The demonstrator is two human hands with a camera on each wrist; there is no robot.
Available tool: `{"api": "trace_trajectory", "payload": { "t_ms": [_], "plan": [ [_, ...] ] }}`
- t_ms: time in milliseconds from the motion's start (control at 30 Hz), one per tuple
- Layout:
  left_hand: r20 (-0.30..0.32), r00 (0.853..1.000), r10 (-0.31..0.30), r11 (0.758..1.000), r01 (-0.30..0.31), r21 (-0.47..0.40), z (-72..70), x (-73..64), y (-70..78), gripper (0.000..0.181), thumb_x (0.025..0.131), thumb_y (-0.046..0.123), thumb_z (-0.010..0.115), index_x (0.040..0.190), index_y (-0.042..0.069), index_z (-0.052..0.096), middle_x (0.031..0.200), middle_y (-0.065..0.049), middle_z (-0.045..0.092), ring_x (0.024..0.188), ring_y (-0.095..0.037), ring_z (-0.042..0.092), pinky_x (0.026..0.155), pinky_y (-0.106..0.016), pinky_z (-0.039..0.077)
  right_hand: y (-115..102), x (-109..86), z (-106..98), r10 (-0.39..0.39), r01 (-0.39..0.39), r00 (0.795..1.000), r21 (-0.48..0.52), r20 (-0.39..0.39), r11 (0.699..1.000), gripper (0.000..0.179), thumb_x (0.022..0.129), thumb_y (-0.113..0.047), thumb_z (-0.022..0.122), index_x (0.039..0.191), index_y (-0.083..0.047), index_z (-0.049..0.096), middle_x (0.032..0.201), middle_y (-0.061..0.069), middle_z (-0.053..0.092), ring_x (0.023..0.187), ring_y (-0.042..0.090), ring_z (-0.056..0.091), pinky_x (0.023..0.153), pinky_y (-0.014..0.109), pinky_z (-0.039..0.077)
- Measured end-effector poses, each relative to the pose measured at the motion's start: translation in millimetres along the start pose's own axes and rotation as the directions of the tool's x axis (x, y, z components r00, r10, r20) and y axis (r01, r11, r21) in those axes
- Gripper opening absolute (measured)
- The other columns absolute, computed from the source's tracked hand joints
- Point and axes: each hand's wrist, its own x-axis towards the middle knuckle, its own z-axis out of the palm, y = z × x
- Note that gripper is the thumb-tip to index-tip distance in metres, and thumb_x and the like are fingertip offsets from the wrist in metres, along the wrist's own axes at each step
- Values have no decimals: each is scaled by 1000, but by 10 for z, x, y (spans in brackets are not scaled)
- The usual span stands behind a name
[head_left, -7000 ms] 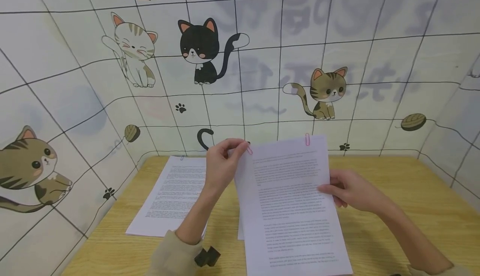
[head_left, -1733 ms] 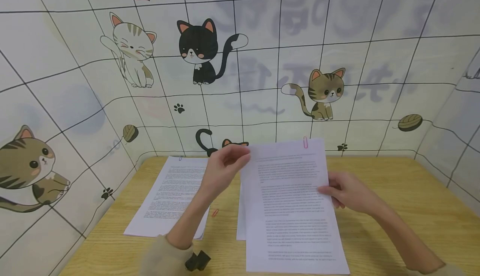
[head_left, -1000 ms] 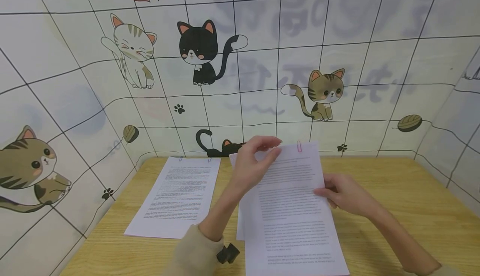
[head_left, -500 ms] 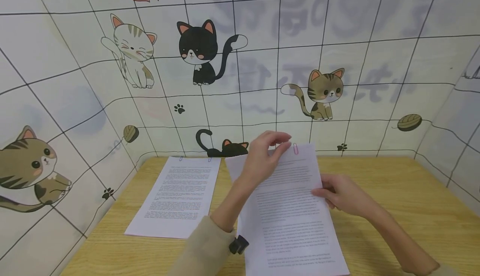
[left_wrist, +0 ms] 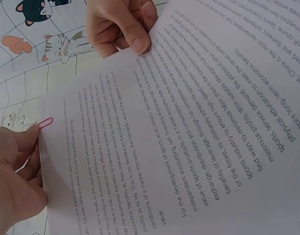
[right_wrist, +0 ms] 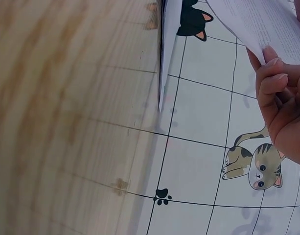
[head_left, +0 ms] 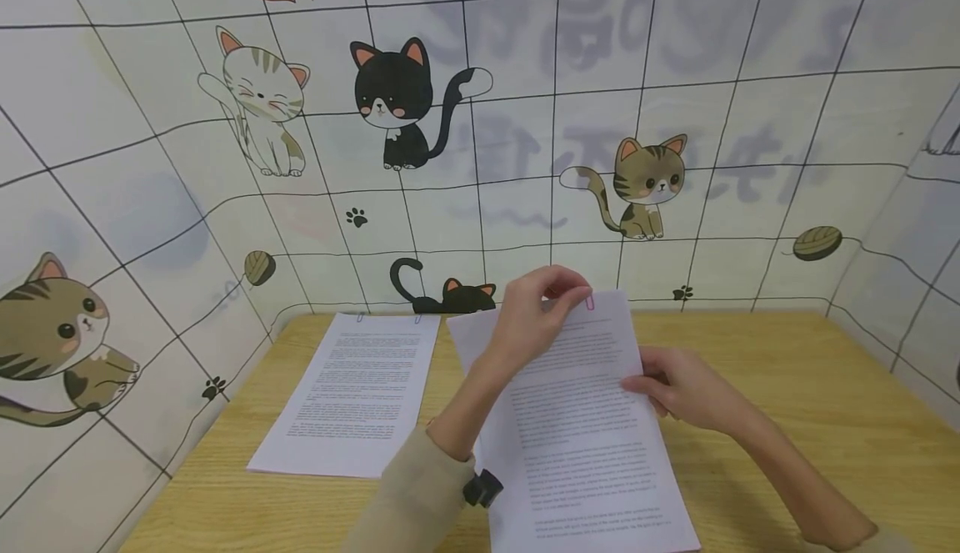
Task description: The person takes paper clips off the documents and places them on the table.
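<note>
A stack of printed sheets (head_left: 592, 453) is tilted up in front of me. A pink paper clip (head_left: 590, 301) grips its top edge on the right. My left hand (head_left: 532, 315) reaches across the top and pinches the clip's end; the left wrist view shows the thumb tip against the clip (left_wrist: 46, 122), its other fingers partly behind the paper. My right hand (head_left: 686, 386) holds the stack's right edge, thumb in front and fingers behind. The left forearm covers part of the stack's left side.
Another printed stack (head_left: 345, 403), with two clips along its top edge, lies on the wooden table (head_left: 795, 453) to the left. A cat-patterned sheet (head_left: 525, 136) hangs behind the table. The left sleeve carries a small black device (head_left: 482, 488).
The top-left clip came off, and a loose clip showed on the table. My left hand then moved right along the top edge to the other clip. My right hand keeps its hold.
</note>
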Motion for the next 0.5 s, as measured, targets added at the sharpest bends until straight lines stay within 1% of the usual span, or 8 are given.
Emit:
{"api": "trace_trajectory", "payload": {
  "t_ms": [133, 333, 433, 500],
  "plan": [
    [1, 1000, -7, 1000, 7, -11, 10, -5, 8, 6, 95, 10, 70, 100, 6, 72, 91, 1, 70, 80, -6, 59, 79, -18, 52, -3, -1, 5, -9, 9, 1000, 10, -2, 1000, 10, 97, -5, 65, 106, 0, 65, 63, -6, 55, 50, 4, 47, 45, 22, 39],
    [-19, 1000, -1, 1000, 1, -13, 24, -14, 13, 5, 95, 8, 71, 99, 6, 72, 91, 0, 69, 80, -7, 58, 75, -16, 52, -14, -1, 6, -22, 22, 1000, 19, -3, 1000, 11, 98, -7, 65, 107, 0, 65, 65, -7, 56, 51, 4, 47, 44, 23, 39],
    [-45, 999, 12, 999, -13, -33, 24, -12, 5, 5, 95, 8, 71, 98, 5, 71, 91, -1, 69, 79, -7, 59, 72, -19, 53, -11, -1, 6, -15, 15, 1000, 19, -2, 1000, 11, 97, -6, 65, 107, -1, 65, 65, -6, 57, 51, 4, 48, 45, 22, 40],
    [-79, 997, 23, 998, -28, -58, 20, -3, -9, 5, 95, 8, 71, 97, 4, 71, 90, -3, 70, 79, -9, 60, 72, -22, 54, -4, -1, 6, -13, 13, 1000, 14, -2, 1000, 11, 97, -6, 65, 107, -1, 65, 66, -6, 58, 51, 4, 48, 45, 22, 40]
  ]
}}
